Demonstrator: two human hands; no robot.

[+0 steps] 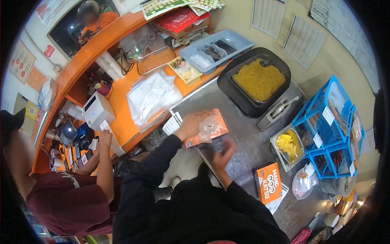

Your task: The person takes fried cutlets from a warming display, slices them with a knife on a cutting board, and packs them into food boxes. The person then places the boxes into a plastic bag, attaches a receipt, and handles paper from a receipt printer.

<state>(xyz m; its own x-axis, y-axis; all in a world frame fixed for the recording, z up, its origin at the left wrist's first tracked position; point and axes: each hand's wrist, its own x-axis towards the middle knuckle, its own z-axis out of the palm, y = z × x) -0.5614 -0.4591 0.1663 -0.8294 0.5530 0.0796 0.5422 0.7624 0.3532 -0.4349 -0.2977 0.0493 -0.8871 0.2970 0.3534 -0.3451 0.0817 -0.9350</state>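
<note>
An orange box lies at the near-left edge of the metal counter, with a clear plastic piece on its top. My left hand rests on the box beside the plastic; whether its fingers grip anything is hard to make out. Just right of the box, my right hand is raised over the counter, fingers apart and slightly blurred, holding nothing visible. A printed paper slip lies left of my left hand. A second orange box with lettering stands farther right on another slip.
A tray of yellow food, a metal pan, a tape dispenser and blue baskets occupy the counter. Plastic bags lie on the orange shelf. A co-worker stands left, holding paper near a white printer. Another person is beyond the window.
</note>
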